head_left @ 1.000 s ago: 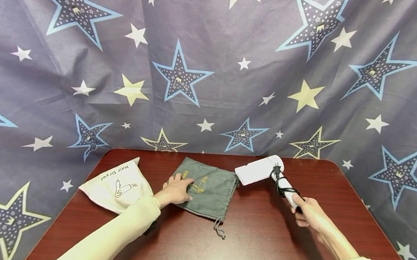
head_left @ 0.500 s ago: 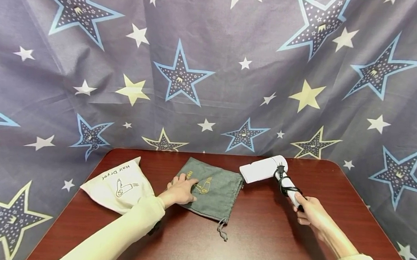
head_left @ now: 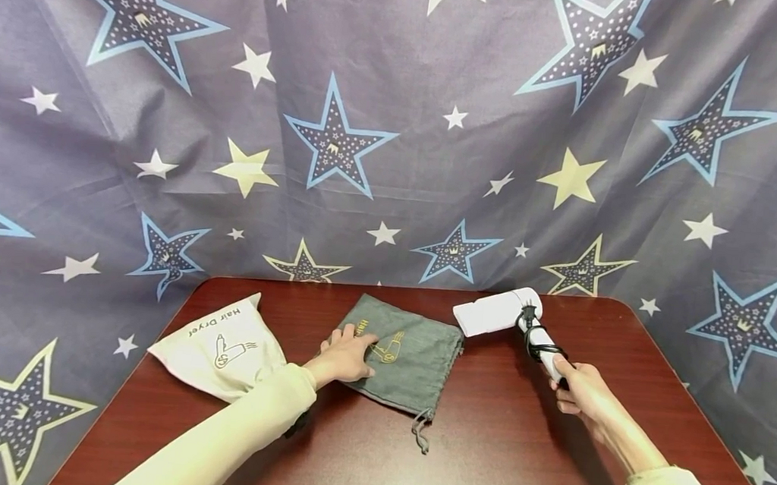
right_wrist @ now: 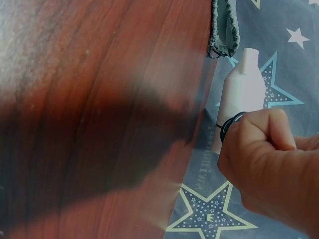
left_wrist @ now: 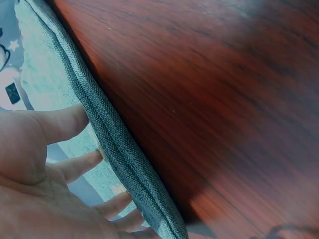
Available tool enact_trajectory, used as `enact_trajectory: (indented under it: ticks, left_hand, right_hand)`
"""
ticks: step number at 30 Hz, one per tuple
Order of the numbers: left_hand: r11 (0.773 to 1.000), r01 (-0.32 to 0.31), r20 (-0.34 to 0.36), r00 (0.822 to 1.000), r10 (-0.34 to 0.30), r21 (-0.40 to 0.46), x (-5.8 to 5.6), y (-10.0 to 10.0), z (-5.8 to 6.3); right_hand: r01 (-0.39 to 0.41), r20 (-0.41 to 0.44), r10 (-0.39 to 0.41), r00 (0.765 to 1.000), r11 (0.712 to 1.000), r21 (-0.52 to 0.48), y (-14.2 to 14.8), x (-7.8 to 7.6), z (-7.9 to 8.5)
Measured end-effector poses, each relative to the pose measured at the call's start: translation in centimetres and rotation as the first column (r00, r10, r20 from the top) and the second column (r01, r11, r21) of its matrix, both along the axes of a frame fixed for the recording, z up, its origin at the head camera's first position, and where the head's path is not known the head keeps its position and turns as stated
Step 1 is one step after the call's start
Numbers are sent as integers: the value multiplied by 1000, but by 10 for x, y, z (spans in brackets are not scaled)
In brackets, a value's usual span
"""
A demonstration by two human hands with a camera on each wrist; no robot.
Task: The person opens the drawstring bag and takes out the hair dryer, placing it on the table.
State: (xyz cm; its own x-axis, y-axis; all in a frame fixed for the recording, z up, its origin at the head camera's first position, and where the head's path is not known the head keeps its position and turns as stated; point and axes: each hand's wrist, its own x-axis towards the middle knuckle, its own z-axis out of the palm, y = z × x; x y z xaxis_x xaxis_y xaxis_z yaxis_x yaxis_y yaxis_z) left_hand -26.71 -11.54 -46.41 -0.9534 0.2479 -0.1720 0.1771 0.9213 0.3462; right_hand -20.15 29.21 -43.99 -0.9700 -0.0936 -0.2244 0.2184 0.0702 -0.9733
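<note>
A grey drawstring pouch (head_left: pixel 415 374) lies flat near the middle of the table, with a gold hair dryer picture and lettering. My left hand (head_left: pixel 344 355) rests on its left part with fingers spread, and in the left wrist view the fingertips (left_wrist: pixel 119 203) touch the cloth near the pouch's seamed edge. To the right, my right hand (head_left: pixel 582 398) grips a white hair dryer (head_left: pixel 495 313) by the end of its handle. The black cord (head_left: pixel 533 344) is wound round that handle. The dryer is held up at the table's far side, its nozzle pointing left toward the pouch.
A cream pouch (head_left: pixel 223 347) printed "Hair Dryer" lies at the left, partly behind my left sleeve (head_left: pixel 237 428). The dark red table (head_left: pixel 481 463) ends at a star-patterned curtain (head_left: pixel 402 68) along the back.
The grey pouch has slid a little to the right under my left hand. My right hand has carried the hair dryer slightly to the right.
</note>
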Motion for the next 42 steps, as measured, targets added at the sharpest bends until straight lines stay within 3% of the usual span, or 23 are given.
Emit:
enact_trajectory:
  ticks: [10,22,34,42]
  left_hand:
    - [1000,10,-2,1000,-10,0,-5,13,-13]
    - [999,49,19,999,-49,22,0,27,0]
    - [997,56,-21,998,-55,47,-10,39,-20]
    - [997,69,-28,997,-68,45,-9,47,-17]
  right_hand:
    - [13,11,-13,1000,1000,-19,4,-5,-2]
    - [46,20,-46,999,999,-21,6,-8,-2]
    - [80,30,-79,996,997,-16,9,-10,-4]
    - [113,45,-114,992,993,16,12,-12,-5]
